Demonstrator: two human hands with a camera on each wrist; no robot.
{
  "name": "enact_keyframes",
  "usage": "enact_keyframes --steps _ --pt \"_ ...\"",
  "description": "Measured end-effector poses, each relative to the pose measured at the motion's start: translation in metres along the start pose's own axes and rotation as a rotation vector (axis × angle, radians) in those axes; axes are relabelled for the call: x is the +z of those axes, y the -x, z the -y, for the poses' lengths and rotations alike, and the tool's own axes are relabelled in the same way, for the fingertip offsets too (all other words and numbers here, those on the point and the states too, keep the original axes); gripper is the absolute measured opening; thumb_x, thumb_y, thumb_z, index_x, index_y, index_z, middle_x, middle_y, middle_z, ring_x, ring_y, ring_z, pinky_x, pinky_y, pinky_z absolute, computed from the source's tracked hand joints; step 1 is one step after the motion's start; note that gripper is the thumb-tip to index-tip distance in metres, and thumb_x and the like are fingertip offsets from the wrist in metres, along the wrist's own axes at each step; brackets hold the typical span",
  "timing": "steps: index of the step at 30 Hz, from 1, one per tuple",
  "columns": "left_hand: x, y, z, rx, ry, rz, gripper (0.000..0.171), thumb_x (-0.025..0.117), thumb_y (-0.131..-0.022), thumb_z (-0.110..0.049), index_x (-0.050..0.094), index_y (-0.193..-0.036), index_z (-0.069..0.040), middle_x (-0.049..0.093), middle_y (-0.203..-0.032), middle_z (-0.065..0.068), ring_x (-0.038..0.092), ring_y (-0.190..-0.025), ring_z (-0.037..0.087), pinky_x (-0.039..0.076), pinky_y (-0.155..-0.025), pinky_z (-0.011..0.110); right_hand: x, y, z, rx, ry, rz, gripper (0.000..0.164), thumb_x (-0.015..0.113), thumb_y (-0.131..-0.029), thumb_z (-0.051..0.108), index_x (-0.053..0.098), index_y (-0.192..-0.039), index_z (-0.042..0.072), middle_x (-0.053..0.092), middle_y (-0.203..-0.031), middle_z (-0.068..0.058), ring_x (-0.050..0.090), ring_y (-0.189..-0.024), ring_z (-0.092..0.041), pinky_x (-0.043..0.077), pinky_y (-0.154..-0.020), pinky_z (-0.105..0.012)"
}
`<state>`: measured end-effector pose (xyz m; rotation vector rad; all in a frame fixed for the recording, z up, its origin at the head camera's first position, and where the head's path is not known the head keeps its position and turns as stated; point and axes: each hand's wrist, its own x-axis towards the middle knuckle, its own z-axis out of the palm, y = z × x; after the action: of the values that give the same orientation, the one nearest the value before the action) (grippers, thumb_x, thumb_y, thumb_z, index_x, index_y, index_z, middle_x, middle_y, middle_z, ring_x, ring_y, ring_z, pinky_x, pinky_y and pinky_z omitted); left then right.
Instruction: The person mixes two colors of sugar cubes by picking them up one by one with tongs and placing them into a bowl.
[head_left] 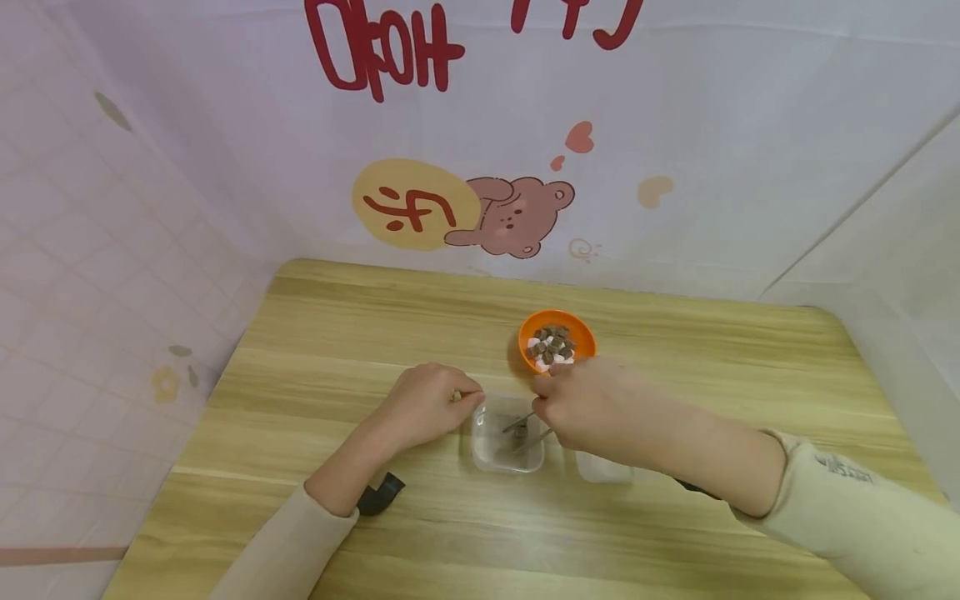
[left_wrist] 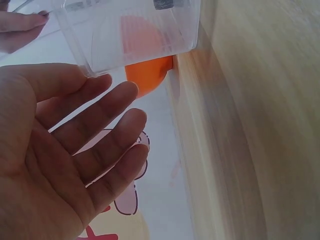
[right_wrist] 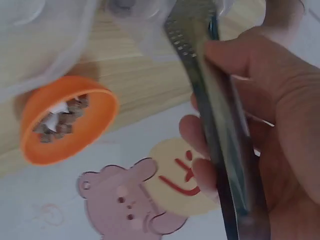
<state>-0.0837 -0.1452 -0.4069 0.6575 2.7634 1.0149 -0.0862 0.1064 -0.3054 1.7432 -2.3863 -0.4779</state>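
My left hand pinches the near-left rim of a clear plastic container between thumb and forefinger; the other fingers are loosely spread in the left wrist view. My right hand grips metal tongs, whose two arms reach down into that container. A small dark cube is inside, by the tong tips; whether they touch it, I cannot tell. Behind the container stands an orange bowl holding several brown and white cubes.
A second translucent container sits partly hidden under my right hand. By my left forearm shows a black curved piece. The wooden table ends at a printed cloth wall.
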Motion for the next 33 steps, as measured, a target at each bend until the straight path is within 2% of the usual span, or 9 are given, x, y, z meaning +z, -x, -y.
enact_keyframes --steps 3,6,11,16,19,24,26,29,33 --pt "0.000 0.000 0.000 0.009 -0.001 0.001 0.015 0.073 -0.099 -0.020 0.085 -0.105 -0.013 0.073 -0.085 -0.009 0.050 -0.058 0.004 0.040 -0.055 0.026 -0.003 -0.010 0.005 -0.023 0.074 0.042 0.029 0.091 -0.070 0.020 0.062 -0.063 0.019 0.051 -0.069 0.007 0.047 -0.058 -0.013 0.035 -0.048 -0.022" --pt "0.000 0.000 0.002 0.023 0.001 -0.005 0.015 0.072 -0.099 -0.019 0.085 -0.104 -0.012 0.072 -0.084 -0.009 0.046 -0.055 0.003 0.036 -0.052 0.024 -0.004 -0.020 0.010 -0.040 0.111 0.087 0.036 0.088 -0.072 0.012 0.056 -0.058 0.021 0.049 -0.066 0.007 0.043 -0.056 -0.011 0.033 -0.049 -0.022" --pt "0.000 0.001 0.003 0.037 0.004 -0.007 0.015 0.072 -0.099 -0.017 0.085 -0.103 -0.011 0.072 -0.084 -0.008 0.045 -0.054 0.002 0.035 -0.051 0.023 -0.004 -0.033 0.020 -0.074 0.226 0.158 0.037 0.083 -0.077 0.006 0.054 -0.060 0.023 0.047 -0.061 0.007 0.034 -0.055 -0.008 0.023 -0.049 -0.021" --pt "0.000 0.001 0.004 0.047 -0.005 -0.006 0.015 0.072 -0.099 -0.017 0.085 -0.104 -0.011 0.075 -0.089 -0.007 0.051 -0.061 0.004 0.040 -0.055 0.024 -0.001 -0.039 0.029 -0.096 0.312 0.210 0.025 0.083 -0.078 0.012 0.063 -0.067 0.023 0.054 -0.063 0.006 0.046 -0.055 -0.009 0.031 -0.048 -0.021" --pt "0.000 0.000 0.003 0.053 -0.011 -0.004 0.015 0.071 -0.099 -0.016 0.084 -0.103 -0.010 0.076 -0.090 -0.007 0.054 -0.065 0.005 0.044 -0.058 0.025 0.001 -0.041 0.031 -0.087 0.322 0.205 0.024 0.083 -0.080 0.014 0.064 -0.067 0.022 0.057 -0.064 0.007 0.046 -0.054 -0.008 0.031 -0.046 -0.021" --pt "-0.001 0.000 0.002 0.057 -0.015 -0.005 0.015 0.072 -0.099 -0.015 0.084 -0.103 -0.009 0.076 -0.089 -0.006 0.055 -0.066 0.006 0.044 -0.059 0.025 0.002 -0.040 0.032 -0.082 0.297 0.206 0.024 0.083 -0.081 0.014 0.065 -0.067 0.023 0.059 -0.065 0.007 0.041 -0.053 -0.007 0.022 -0.046 -0.023" --pt "0.000 0.000 0.002 0.060 -0.018 -0.006 0.015 0.072 -0.099 -0.016 0.084 -0.102 -0.010 0.075 -0.087 -0.007 0.053 -0.064 0.006 0.042 -0.057 0.025 0.000 -0.039 0.031 -0.081 0.267 0.221 0.025 0.085 -0.081 0.015 0.065 -0.067 0.023 0.058 -0.066 0.007 0.043 -0.053 -0.008 0.025 -0.046 -0.023" --pt "0.000 0.000 0.002 0.063 -0.019 -0.010 0.015 0.072 -0.099 -0.017 0.085 -0.101 -0.011 0.070 -0.080 -0.009 0.050 -0.060 0.004 0.039 -0.054 0.024 -0.001 -0.036 0.025 -0.064 0.194 0.210 0.029 0.088 -0.079 0.016 0.064 -0.064 0.023 0.055 -0.066 0.008 0.046 -0.055 -0.009 0.034 -0.047 -0.021" --pt "-0.001 0.000 0.002 0.070 -0.016 -0.012 0.016 0.071 -0.100 -0.018 0.082 -0.089 -0.014 0.057 -0.068 -0.012 0.043 -0.056 0.002 0.033 -0.052 0.023 0.000 -0.028 0.011 -0.029 0.059 0.124 0.030 0.090 -0.074 0.020 0.062 -0.062 0.020 0.051 -0.067 0.008 0.047 -0.055 -0.009 0.040 -0.048 -0.022"
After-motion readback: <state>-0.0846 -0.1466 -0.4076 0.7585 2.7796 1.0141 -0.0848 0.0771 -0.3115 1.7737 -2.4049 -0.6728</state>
